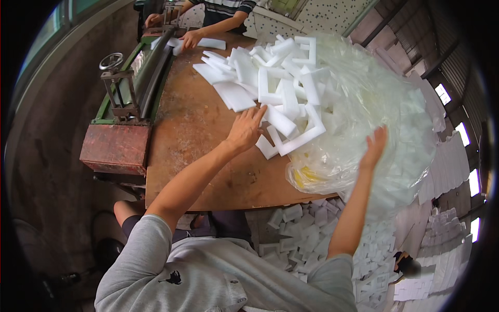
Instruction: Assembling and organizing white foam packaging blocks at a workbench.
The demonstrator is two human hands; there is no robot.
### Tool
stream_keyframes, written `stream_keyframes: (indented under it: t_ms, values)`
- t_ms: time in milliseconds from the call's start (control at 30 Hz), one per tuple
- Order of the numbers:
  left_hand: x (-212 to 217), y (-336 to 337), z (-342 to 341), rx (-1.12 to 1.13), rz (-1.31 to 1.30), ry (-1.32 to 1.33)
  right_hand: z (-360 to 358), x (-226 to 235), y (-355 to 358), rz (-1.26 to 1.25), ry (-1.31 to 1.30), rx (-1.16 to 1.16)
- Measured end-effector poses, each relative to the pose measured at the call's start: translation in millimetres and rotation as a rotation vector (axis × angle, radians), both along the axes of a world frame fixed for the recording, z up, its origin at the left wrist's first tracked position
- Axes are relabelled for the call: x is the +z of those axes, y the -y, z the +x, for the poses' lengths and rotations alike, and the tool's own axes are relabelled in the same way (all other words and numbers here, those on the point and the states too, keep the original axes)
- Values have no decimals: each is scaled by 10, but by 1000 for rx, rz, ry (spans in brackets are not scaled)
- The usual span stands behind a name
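My left hand (245, 130) reaches over the wooden table with its fingers stretched out, beside a white foam block (281, 121) at the near edge of a heap of foam pieces. Whether the fingertips touch the block, I cannot tell. Square and L-shaped foam frames (307, 136) and flat foam strips (235, 96) make up the heap. My right hand (374, 147), slightly blurred, is raised with its fingers spread in front of a large clear plastic bag (353, 151). Nothing shows in that hand.
A green and red roller machine (115, 143) with a handwheel (111, 62) lines the left of the wooden table (195, 174). Across from me, a co-worker's hand (192, 39) rests by foam strips at the rollers. Many foam offcuts (301, 229) cover the floor beyond the table's near edge.
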State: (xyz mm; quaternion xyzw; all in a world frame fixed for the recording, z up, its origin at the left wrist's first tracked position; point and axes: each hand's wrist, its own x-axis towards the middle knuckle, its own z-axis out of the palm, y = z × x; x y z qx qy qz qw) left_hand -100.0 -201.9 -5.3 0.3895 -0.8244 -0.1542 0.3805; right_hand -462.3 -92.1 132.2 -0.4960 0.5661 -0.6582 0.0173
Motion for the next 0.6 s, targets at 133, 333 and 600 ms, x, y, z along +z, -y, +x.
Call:
stream_keyframes:
  t_ms: [133,333,600]
  values:
    - [-68,-66,96,-45,-85,-37,1868,-686,16,237,-977,226]
    - [62,-320,719,15,-260,17,1312,-1186,435,188,-1204,-135]
    - [-87,-786,1646,308,-299,-19,1489,-1243,57,33,-698,-106]
